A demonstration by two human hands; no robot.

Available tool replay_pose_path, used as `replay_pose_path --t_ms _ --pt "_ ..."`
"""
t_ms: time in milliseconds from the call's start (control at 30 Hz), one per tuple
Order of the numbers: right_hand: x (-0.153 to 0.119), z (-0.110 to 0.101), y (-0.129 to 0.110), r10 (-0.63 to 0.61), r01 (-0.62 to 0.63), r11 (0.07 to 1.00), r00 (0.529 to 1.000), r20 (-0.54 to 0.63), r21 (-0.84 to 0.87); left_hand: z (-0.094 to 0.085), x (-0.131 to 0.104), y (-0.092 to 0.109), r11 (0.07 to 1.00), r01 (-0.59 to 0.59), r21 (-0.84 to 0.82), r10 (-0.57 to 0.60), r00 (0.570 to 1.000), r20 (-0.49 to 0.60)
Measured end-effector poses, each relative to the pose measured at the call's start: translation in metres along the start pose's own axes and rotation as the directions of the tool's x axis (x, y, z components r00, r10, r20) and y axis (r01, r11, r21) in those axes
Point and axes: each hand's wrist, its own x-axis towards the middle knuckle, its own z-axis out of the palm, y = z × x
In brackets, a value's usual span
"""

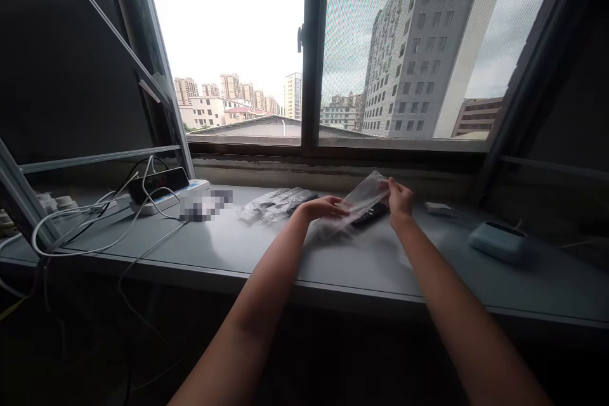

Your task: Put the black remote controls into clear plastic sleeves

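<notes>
A clear plastic bag [364, 196] is stretched slantwise between my two hands above the table. My left hand [324, 207] holds its lower left part, with the fingers partly behind the film. At the bag's upper right edge, my right hand [399, 198] pinches the plastic. Behind and below the bag lies a black remote control [371, 214] with small buttons, partly covered by the film. Several dark items in clear wrapping [278, 204] rest on the table just left of my left hand.
The grey table [214, 247] runs below a window. On its left are a phone [159, 184], a white box [197, 186] and tangled white cables. A light blue device [497, 241] and a small white adapter [438, 208] sit at the right.
</notes>
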Motion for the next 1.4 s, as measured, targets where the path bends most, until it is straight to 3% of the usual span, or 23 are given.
replay_pose_path --t_ms 167,300,367,433,500,667,800,900,967,1100,1400 --pt "0.011 -0.004 0.013 -0.067 0.063 0.980 0.998 -0.014 -0.187 -0.009 0.004 -0.004 0.999 -0.045 0.012 0.046 0.997 -0.066" --pt "0.018 -0.003 0.020 -0.038 0.110 0.877 0.986 0.162 -0.467 -0.016 0.006 -0.007 0.998 -0.034 -0.051 0.020 0.966 -0.257" --pt "0.015 0.002 0.023 -0.001 0.148 0.820 0.966 0.258 -0.552 -0.018 0.008 -0.009 0.999 0.018 -0.044 -0.035 0.901 -0.432" --pt "0.009 0.008 0.026 0.025 0.185 0.796 0.942 0.336 -0.577 -0.018 0.010 -0.011 0.995 0.094 0.035 -0.054 0.799 -0.598" --pt "0.000 0.013 0.028 0.060 0.235 0.773 0.898 0.437 -0.590 -0.016 0.011 -0.013 0.975 0.161 0.157 -0.014 0.742 -0.670" --pt "-0.009 0.017 0.025 0.144 0.346 0.760 0.736 0.662 -0.550 0.002 0.011 -0.012 0.857 0.187 0.480 0.156 0.794 -0.588" --pt "-0.014 0.014 0.017 0.164 0.377 0.787 0.635 0.755 -0.488 0.014 0.009 -0.009 0.562 0.211 0.800 0.301 0.848 -0.435" --pt "-0.018 0.014 0.013 0.220 0.341 0.813 0.569 0.792 -0.471 0.019 0.011 -0.011 0.372 0.200 0.906 0.197 0.937 -0.288" --pt "-0.018 0.016 0.015 0.263 0.317 0.796 0.587 0.766 -0.516 0.021 0.012 -0.014 0.340 0.205 0.918 0.070 0.968 -0.242" --pt "-0.015 0.021 0.023 0.312 0.283 0.743 0.654 0.689 -0.606 0.029 0.014 -0.015 0.372 0.243 0.896 -0.069 0.970 -0.234" --pt "-0.012 0.022 0.029 0.352 0.285 0.693 0.668 0.656 -0.663 0.044 0.017 -0.007 0.577 0.256 0.775 -0.012 0.952 -0.305"
